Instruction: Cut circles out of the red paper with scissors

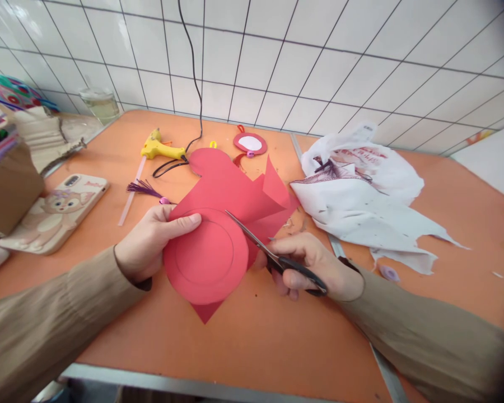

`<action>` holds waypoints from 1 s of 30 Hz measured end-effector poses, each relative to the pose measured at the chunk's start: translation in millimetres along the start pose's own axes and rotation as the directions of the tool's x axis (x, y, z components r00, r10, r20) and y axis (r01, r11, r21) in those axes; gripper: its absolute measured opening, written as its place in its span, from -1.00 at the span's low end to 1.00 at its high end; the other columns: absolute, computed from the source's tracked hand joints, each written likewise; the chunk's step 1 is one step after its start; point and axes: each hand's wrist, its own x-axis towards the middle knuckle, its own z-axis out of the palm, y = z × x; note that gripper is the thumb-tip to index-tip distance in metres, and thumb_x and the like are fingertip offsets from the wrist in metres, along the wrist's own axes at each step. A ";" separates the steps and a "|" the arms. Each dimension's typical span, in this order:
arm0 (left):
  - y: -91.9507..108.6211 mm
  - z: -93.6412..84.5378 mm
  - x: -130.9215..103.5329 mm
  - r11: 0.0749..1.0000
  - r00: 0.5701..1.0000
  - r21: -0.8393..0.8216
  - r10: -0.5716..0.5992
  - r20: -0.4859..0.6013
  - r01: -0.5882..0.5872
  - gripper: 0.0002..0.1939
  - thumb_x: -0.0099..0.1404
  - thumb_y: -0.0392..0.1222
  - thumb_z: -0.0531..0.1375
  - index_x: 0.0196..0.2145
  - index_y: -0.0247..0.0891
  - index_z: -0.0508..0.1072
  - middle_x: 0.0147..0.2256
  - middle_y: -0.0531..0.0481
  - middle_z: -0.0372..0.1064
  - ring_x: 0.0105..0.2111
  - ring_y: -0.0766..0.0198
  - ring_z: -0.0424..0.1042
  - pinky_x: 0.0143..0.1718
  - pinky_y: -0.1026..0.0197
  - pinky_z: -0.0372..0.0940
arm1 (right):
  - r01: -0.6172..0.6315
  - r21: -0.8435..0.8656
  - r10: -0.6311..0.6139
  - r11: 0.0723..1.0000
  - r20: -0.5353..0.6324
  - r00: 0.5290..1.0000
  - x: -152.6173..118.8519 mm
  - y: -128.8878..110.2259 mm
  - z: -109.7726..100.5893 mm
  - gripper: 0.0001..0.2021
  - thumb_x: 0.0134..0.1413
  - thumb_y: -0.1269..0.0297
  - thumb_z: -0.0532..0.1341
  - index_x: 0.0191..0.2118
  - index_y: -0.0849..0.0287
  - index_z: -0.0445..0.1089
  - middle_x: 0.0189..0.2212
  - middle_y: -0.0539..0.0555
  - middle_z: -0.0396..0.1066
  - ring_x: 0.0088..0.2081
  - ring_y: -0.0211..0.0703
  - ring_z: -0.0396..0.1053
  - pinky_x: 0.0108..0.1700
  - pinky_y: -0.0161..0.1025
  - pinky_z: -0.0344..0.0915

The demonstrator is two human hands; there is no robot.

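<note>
Red paper [205, 252], with a ring drawn inside its rounded, partly cut outline, is pinched in my left hand [151, 240], the thumb flat on top. My right hand [306, 263] grips black-handled scissors [256, 242]. Their blades lie at the paper's upper right edge, close to the drawn curve. A cut flap of the red paper [273, 187] bends upward beyond the blades. More red paper [210, 162] with a rounded end lies behind, and a pointed corner shows below the disc.
Behind are a yellow glue gun [162, 148] with a black cord, a glue stick [132, 190], a purple tassel [145, 189] and a round red ornament [250, 143]. White plastic bags [361, 184] lie right. A phone [54, 212] and a cardboard box [12, 179] are left, before a tiled wall.
</note>
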 end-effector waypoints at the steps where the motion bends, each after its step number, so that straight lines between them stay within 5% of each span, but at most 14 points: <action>1: 0.3 0.1 0.0 1.000 1.000 0.000 -0.002 0.000 0.002 -0.91 0.09 -0.30 0.24 -0.49 -0.34 0.55 -0.53 -0.06 0.53 -0.56 0.25 0.48 -0.53 0.32 0.39 | -0.006 0.006 0.006 1.000 -0.001 1.000 0.1 -0.1 0.1 -0.56 -0.16 -0.03 0.26 -0.33 0.31 0.35 -0.65 -0.01 0.28 -0.68 -0.34 0.26 -0.67 -0.42 0.26; 30: -3.5 -1.4 0.9 0.998 0.997 0.042 -0.042 0.070 0.039 -0.89 0.07 -0.25 0.26 -0.54 -0.34 0.53 -0.55 -0.06 0.52 -0.58 0.26 0.47 -0.55 0.32 0.37 | 0.011 -0.020 -0.011 1.000 0.025 1.000 1.4 -2.2 2.8 -0.53 -0.17 -0.08 0.25 -0.33 0.32 0.34 -0.64 -0.03 0.24 -0.65 -0.36 0.23 -0.64 -0.41 0.28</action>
